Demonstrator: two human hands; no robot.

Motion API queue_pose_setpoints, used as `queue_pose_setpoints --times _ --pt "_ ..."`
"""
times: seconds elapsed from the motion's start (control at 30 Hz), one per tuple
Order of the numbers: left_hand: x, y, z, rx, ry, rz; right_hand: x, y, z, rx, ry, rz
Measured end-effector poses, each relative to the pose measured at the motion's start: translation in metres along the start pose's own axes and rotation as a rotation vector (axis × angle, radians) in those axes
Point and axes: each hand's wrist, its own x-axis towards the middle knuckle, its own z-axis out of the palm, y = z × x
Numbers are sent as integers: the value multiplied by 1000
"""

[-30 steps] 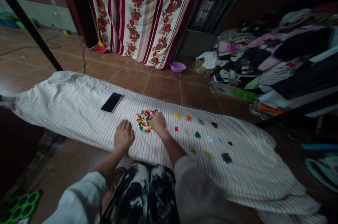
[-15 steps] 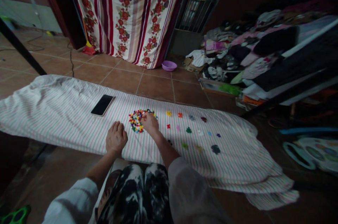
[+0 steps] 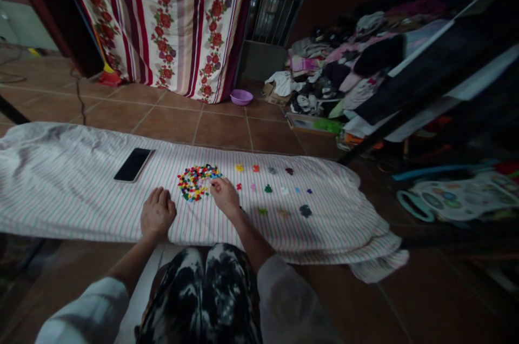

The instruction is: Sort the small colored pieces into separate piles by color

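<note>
Phone near pieces, bowl, seemingly heaped clothes

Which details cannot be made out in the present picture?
In the head view:
Right hand: whether its fingertips hold anything; too small, dim.
Left hand: palm, hidden under its own back.
Colourful pieces: exact shapes, too small.
Striped cloth: left end, cut off by picture's edge.
</note>
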Motion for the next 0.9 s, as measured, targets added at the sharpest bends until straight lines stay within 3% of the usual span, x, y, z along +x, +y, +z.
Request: queue_pose_setpoints --times 0.3,0.43,0.67,0.9 --pt "2 1 -3 6 -50 -22 -20 68 -50 155 145 1" --pt "2 3 -5 14 -64 -43 -36 86 -67 152 200 43" --pt "2 2 -4 -32 -71 -44 -73 84 -50 4 108 70" --pt "2 2 -3 -34 -53 -71 -83 83 -39 -109 122 51"
